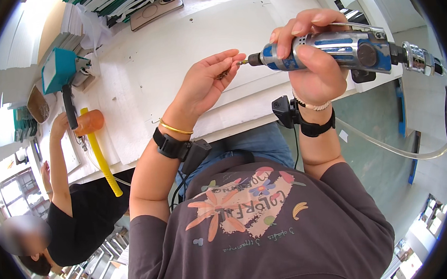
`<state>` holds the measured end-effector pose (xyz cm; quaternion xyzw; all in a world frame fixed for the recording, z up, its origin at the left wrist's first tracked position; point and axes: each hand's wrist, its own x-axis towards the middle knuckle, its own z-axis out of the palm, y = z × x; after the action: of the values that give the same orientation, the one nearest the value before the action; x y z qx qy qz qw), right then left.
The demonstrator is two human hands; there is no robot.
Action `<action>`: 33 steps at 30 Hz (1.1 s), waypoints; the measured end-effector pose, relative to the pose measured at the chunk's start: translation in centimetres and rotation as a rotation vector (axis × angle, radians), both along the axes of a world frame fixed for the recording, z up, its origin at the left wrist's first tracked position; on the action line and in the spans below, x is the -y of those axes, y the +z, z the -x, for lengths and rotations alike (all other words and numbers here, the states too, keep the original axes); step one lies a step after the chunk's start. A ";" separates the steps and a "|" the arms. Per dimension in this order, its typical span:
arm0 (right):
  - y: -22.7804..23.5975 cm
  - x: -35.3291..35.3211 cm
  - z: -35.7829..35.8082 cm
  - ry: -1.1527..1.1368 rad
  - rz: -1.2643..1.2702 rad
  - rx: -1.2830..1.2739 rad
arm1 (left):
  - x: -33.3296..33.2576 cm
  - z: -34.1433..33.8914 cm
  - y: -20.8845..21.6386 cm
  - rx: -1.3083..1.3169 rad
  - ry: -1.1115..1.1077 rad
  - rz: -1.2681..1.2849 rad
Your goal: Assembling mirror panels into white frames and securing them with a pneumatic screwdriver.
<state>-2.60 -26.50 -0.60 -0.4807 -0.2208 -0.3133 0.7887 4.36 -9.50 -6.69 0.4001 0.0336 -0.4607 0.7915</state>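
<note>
My right hand is wrapped round a blue and silver air screwdriver, held level above the table with its nose to the left. A thin bit sticks out of its black collar. At the bit's tip are the pinched thumb and fingers of my left hand. Several small dark brass-coloured screws lie in that hand, partly covered by the fingers. Whether a screw sits on the bit is too small to make out.
Below my hands is a white worktable. Along its back lie a phone and green-edged paper stacks. A teal lamp-like device, an orange cup-shaped object and a yellow tube are at left, beside another person. A clear hose runs at right.
</note>
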 end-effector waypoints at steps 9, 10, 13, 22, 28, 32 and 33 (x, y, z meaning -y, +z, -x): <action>-0.7 0.5 0.4 -0.046 -0.035 0.016 | 1.6 0.7 -0.3 0.081 -0.049 -0.055; -0.7 0.6 0.4 -0.051 -0.022 0.018 | 1.7 0.8 -0.1 0.066 -0.038 -0.039; -0.9 0.9 0.4 -0.066 0.005 0.031 | 1.8 1.0 0.4 0.030 -0.018 -0.020; -1.1 1.3 0.8 -0.101 -0.120 0.027 | 2.5 1.4 0.3 -0.097 0.043 0.083; -1.3 1.6 0.9 -0.139 -0.138 0.005 | 2.9 1.3 0.6 -0.018 0.033 0.037; -1.4 1.8 0.7 -0.139 -0.140 -0.001 | 3.2 1.8 0.7 0.131 0.038 -0.014; -1.5 1.9 0.7 -0.159 -0.150 -0.005 | 3.4 1.9 0.9 0.136 0.027 -0.027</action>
<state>-3.27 -28.43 -2.10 -0.4369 -0.1559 -0.3895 0.7957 2.45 -12.86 -5.75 0.4404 -0.0087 -0.4212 0.7928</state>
